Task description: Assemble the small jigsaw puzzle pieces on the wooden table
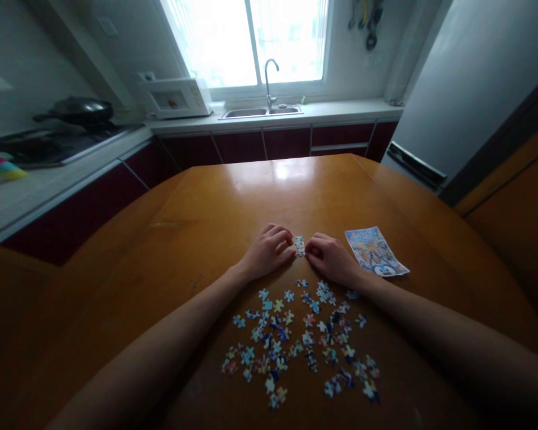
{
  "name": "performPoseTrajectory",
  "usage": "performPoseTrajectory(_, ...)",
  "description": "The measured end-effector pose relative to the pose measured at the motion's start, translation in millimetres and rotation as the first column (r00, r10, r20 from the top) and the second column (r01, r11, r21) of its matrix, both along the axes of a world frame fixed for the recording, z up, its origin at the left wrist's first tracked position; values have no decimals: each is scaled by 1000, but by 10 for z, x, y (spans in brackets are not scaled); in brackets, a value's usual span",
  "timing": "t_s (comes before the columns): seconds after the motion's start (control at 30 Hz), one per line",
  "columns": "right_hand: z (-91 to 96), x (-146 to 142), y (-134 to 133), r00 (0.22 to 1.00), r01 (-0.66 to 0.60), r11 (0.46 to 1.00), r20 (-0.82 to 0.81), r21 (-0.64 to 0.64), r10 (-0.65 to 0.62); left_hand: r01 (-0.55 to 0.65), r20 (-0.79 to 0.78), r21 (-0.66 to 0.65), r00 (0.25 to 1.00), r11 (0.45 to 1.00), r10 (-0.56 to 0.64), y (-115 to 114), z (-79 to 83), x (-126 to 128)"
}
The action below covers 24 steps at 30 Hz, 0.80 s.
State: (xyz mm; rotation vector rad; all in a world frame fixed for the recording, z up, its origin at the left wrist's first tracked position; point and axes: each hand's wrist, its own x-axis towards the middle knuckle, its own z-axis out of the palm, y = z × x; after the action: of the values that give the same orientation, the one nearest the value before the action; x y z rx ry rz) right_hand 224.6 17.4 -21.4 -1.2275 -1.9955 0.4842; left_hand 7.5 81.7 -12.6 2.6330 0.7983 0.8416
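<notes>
Both my hands rest on a wooden table [215, 209], knuckles up, fingers curled. My left hand [269, 249] and my right hand [329, 257] pinch from either side a small cluster of joined puzzle pieces [299, 245] that lies on the table between them. Closer to me, several loose puzzle pieces [296, 337] are scattered across the tabletop between my forearms. A colourful printed picture sheet [375, 251] lies flat just to the right of my right hand.
Behind the table runs a kitchen counter with a sink and tap [269, 95] under a bright window. A white microwave [174, 98] stands at the left, a wok [80, 111] on the stove further left. A grey fridge [466, 83] stands at the right.
</notes>
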Motion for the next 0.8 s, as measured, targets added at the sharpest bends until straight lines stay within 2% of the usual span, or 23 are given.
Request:
performPoseTrajectory(0.1,7,3,2,999,21,1000,-40,5,-21,35,-3,26,999,999,-35,-9,21,-5)
performPoseTrajectory(0.2,16,4,2,996,65,998,-62,15,-64,120,-28,39,993,992,-119,-13,24,-19)
performPoseTrajectory(0.37,21,7,-9,997,76,997,-22,11,-76,254,-101,57,964,965,-248,-14,12,-41)
performPoseTrajectory(0.57,2,16,2,999,33,999,41,7,-33,228,-111,63,969,972,-220,5,-14,-33)
performPoseTrajectory(0.8,-10,12,25,997,43,999,59,11,-43,237,-104,41,967,971,-231,15,-13,-23)
